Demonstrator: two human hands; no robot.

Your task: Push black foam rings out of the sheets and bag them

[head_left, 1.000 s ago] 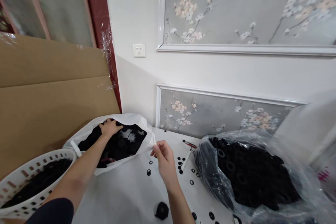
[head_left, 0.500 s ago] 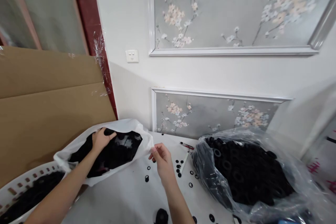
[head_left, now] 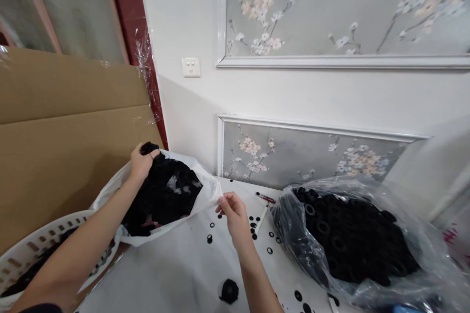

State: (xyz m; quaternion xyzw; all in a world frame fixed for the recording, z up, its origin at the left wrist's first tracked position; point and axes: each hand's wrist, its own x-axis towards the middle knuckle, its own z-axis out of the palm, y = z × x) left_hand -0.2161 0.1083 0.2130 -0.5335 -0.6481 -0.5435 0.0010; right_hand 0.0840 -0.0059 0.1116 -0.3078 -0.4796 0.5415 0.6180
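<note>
My left hand [head_left: 142, 162] is lifted at the back of a white plastic bag [head_left: 210, 195], shut on a small clump of black rubber rings [head_left: 150, 148]. A large heap of the same rings [head_left: 161, 198] fills the bag below it. My right hand [head_left: 234, 214] pinches the bag's front edge between thumb and fingers. Several loose black rings [head_left: 252, 225] lie on the white table [head_left: 165, 274] just beyond that hand. A tangled lump of rings [head_left: 229, 291] sits near the table's near edge.
A clear plastic bag [head_left: 348, 239] full of black rings stands at the right. A white slotted basket [head_left: 22, 261] holding dark rings is under my left forearm. Red-handled scissors [head_left: 266, 199] lie by the wall, and cardboard sheets [head_left: 66, 107] lean at the left.
My left hand has risen out of the white bag with a clump of rings in it. The bag has shifted slightly, and my right hand stays on its edge.
</note>
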